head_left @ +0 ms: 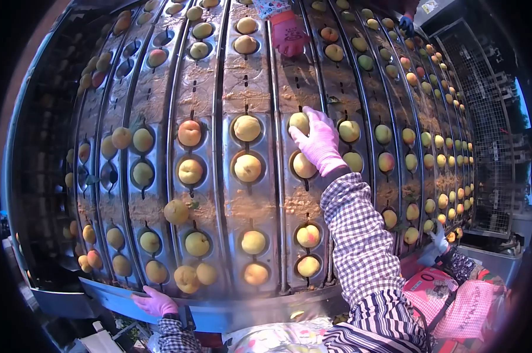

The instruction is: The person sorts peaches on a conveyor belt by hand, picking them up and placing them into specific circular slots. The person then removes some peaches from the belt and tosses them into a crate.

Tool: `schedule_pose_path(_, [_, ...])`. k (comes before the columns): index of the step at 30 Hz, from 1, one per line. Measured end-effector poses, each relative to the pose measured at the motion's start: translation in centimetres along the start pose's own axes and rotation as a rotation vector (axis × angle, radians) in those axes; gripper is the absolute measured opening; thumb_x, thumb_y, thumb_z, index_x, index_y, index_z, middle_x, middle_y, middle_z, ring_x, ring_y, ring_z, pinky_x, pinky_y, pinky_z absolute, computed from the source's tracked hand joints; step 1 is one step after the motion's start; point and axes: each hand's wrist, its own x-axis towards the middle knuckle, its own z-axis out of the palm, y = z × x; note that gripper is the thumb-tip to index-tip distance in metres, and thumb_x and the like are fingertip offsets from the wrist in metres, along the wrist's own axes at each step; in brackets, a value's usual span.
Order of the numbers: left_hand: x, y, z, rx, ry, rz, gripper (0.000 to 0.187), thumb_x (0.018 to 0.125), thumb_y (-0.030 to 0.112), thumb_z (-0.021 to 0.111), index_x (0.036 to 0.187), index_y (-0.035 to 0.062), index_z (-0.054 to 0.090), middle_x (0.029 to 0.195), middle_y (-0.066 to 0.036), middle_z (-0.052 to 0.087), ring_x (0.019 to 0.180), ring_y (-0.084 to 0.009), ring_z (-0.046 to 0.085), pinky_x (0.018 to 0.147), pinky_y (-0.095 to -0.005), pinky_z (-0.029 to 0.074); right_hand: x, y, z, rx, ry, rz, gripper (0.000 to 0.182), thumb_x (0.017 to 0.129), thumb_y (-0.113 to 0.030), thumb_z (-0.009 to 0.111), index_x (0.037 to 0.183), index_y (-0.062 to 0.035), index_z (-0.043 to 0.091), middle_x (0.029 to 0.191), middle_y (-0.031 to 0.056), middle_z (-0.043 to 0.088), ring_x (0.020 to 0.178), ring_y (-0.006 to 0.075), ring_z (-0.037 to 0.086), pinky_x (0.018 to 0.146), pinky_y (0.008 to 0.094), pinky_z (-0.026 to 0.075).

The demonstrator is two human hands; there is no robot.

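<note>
My right hand point(319, 141), in a pink glove, reaches over the metal trays with its fingers around a yellow-green peach point(299, 122) at a cup. Just below its palm another peach point(304, 165) sits in a cup. Down at the near left edge, my left hand point(155, 302), also pink-gloved, rests by the blue rail point(219, 316) with fingers spread and nothing in it. Loose peaches lie close above the left hand, one point(186, 279) overlapping the tray's bottom cups. Two peaches point(247, 127) fill the cups of the column left of my right hand.
Across the trays a person's red-gloved hand point(289, 35) hangs over a column. Another person's dark blue glove point(406, 25) is at the top right. A co-worker's light-gloved hand point(439, 240) touches the lower right edge. Wire mesh panel point(481, 117) stands at right.
</note>
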Motion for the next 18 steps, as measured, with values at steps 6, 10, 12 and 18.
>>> schedule_pose_path(6, [2.8, -0.3, -0.1, 0.010, 0.000, -0.001, 0.073, 0.104, 0.050, 0.047, 0.159, 0.0052, 0.028, 0.157, -0.026, 0.036, 0.144, -0.0416, 0.037, 0.118, -0.0499, 0.032, -0.2, -0.5, 0.5, -0.157, -0.076, 0.020, 0.058, 0.085, -0.032, 0.074, 0.138, -0.0147, 0.057, 0.134, 0.0106, 0.059, 0.128, 0.0317, 0.053, 0.109, 0.0477, 0.042])
schedule_pose_path(10, [3.4, -0.4, 0.0, 0.023, -0.009, -0.013, 0.073, 0.104, 0.048, 0.048, 0.159, 0.0056, 0.027, 0.157, -0.028, 0.035, 0.144, -0.0422, 0.037, 0.118, -0.0502, 0.033, -0.1, -0.5, 0.4, -0.162, -0.076, 0.022, 0.057, 0.085, -0.032, 0.075, 0.137, -0.0132, 0.057, 0.132, 0.0127, 0.060, 0.126, 0.0328, 0.055, 0.108, 0.0479, 0.043])
schedule_pose_path(12, [3.4, -0.3, -0.2, 0.024, -0.004, -0.004, 0.073, 0.104, 0.048, 0.048, 0.159, 0.0057, 0.027, 0.157, -0.028, 0.035, 0.144, -0.0424, 0.037, 0.118, -0.0503, 0.033, -0.4, -1.6, 0.1, -0.166, -0.033, -0.002, 0.060, 0.085, -0.034, 0.075, 0.138, -0.0125, 0.057, 0.135, 0.0125, 0.059, 0.129, 0.0328, 0.052, 0.109, 0.0485, 0.041])
schedule_pose_path(18, [3.5, -0.6, 0.0, 0.010, -0.004, 0.004, 0.074, 0.103, 0.048, 0.048, 0.159, 0.0038, 0.026, 0.157, -0.028, 0.034, 0.144, -0.0422, 0.037, 0.118, -0.0494, 0.032, -5.8, -8.7, -0.2, 0.041, -0.126, -0.473, 0.065, 0.079, -0.031, 0.079, 0.136, -0.0093, 0.056, 0.133, 0.0139, 0.059, 0.126, 0.0343, 0.054, 0.107, 0.0473, 0.042])
